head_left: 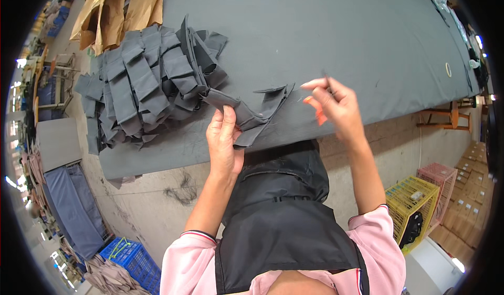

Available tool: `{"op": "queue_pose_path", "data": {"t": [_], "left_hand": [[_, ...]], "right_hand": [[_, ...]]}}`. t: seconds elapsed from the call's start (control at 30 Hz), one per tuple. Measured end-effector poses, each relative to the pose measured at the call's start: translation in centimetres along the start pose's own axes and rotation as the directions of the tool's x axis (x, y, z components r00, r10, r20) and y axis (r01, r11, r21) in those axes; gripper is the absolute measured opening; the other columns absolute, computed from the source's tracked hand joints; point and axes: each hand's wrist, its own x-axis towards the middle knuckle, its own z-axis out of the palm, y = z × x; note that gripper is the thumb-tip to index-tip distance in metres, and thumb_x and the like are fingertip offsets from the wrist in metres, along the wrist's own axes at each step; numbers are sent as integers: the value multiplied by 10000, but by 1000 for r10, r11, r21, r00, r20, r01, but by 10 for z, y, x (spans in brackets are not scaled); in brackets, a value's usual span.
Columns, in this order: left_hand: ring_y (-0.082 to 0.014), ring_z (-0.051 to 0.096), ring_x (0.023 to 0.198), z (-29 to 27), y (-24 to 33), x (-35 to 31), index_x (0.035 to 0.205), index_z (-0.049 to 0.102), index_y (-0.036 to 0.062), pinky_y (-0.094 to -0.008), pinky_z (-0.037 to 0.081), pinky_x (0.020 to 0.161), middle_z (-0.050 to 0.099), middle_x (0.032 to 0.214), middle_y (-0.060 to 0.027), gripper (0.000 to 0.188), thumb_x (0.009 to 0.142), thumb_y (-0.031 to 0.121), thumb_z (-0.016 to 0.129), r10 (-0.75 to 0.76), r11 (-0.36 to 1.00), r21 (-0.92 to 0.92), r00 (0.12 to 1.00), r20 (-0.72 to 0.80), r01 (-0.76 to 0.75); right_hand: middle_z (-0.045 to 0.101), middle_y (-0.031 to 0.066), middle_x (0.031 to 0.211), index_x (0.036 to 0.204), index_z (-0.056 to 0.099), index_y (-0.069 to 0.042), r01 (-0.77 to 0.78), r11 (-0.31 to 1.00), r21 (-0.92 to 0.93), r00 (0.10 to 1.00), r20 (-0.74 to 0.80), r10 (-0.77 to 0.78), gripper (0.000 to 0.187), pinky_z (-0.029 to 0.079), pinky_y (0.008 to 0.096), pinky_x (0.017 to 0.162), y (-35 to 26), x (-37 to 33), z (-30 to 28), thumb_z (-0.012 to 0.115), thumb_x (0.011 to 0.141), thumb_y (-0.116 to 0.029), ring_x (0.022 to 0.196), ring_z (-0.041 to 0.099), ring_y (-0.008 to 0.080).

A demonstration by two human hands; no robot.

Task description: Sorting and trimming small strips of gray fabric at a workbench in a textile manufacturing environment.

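Cloth [244, 113] (grey) in left grip [226, 141]

- A pale pink short-sleeved shirt [386, 242], its cloth softly creased at both sides.
- The left sleeve [184, 261] ends in a cuff band [199, 235] with thin dark, white and red stripes.
- The right sleeve [371, 234] has a similar striped edge.
- A pink collar [260, 283] at the near edge.
- A black apron bib [289, 240] with dark edging, a striped trim [359, 281] beside its right edge.
- Black cloth [283, 177] farther down, wrinkled, flecked with pale lint.
- Bare forearms; bare left hand [226, 140] and right hand [338, 106].
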Motion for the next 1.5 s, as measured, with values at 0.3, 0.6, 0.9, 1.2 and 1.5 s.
{"op": "queue_pose_path", "data": {"t": [0.3, 0.6, 0.9, 1.2, 1.5], "left_hand": [[-182, 650, 844, 0, -10, 7, 1021, 562, 78, -328, 537, 760, 650, 961, -62, 188, 932, 244, 562, -78, 995, -61, 995, 67, 82], [-93, 589, 837, 17, -3, 9, 1103, 562, 61, -249, 480, 757, 630, 983, -23, 277, 923, 269, 586, -11, 999, 45, 999, 34, 9], [-46, 536, 754, 21, -3, 16, 1107, 568, 61, -212, 429, 683, 625, 916, 9, 282, 919, 269, 597, 34, 990, 134, 999, 20, -37], [12, 431, 688, 31, -6, 10, 1111, 598, 94, -166, 330, 588, 598, 894, 78, 257, 917, 262, 606, 67, 979, 195, 998, -12, -64], [-11, 441, 674, 50, -15, -1, 1095, 605, 89, -190, 339, 599, 607, 916, 71, 229, 927, 245, 587, 79, 970, 232, 996, -48, -66]], "right_hand": [[533, 57, 755, 851, 561, 6, 541, 787, -295, 828, 23, -560, 147, 432, 251, 594, 31, -19, 47, 658, 747, 43, 655, 541, 147], [551, 1, 717, 775, 574, -32, 181, 981, 69, 981, -89, -175, 87, 296, 176, 445, -3, -27, -17, 589, 851, -70, 530, 411, 34], [554, 3, 645, 800, 574, 11, -10, 832, -555, 866, -421, -271, 211, 399, 241, 552, 64, 70, -116, 644, 854, -180, 578, 468, 75], [592, 82, 874, 907, 601, -3, 366, 805, -467, 869, -139, -475, 230, 461, 296, 737, 36, 25, -54, 695, 810, -189, 805, 562, 166], [525, 77, 602, 624, 523, -2, 332, 786, 521, 605, 522, -602, 253, 387, 324, 486, -13, -53, -20, 577, 855, -87, 502, 491, 212]]}}
